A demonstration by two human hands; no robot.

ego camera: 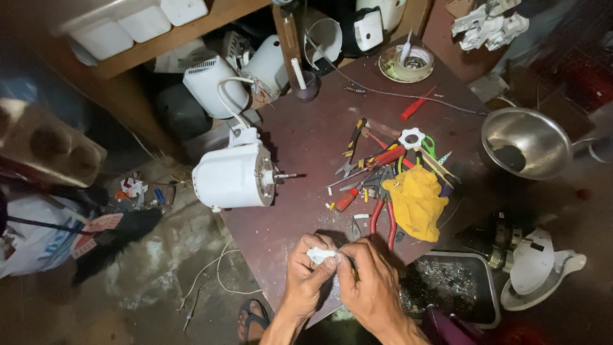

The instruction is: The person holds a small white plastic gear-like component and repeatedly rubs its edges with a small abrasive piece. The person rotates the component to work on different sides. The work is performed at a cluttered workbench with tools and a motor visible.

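- Nearest the camera, the left hand [305, 271] and the right hand [370, 281] meet over the near edge of the desk [300, 147], both sets of fingers closed around a small white part [321, 255].
- The small white part sits between the two hands, pinched from both sides; its long axis looks roughly left to right, and the left hand's thumb and forefinger cover more of it (what kind of piece it is I cannot tell, since most of it is hidden).
- It looks like smooth, pale plastic, irregular in outline.
- Just right of the hands, below the desk edge, a dark rectangular tray [447, 287] holds glinting metal scraps.
- Further up the dark, scuffed desk lies a crumpled yellow cloth [418, 201], soft and folded, touching red-handled pliers [382, 220] and a jumble of screwdrivers and small tools.
- A white toothed ring [411, 137] rests at the top of that heap.
- To the left, a white motor housing [233, 177] lies on its side at the desk's left edge, its metal shaft pointing right, toward the tools.
- Far right, a shiny steel bowl [527, 142] sits at the desk's corner.
- At the back, white appliance casings crowd under a wooden shelf [185, 35].
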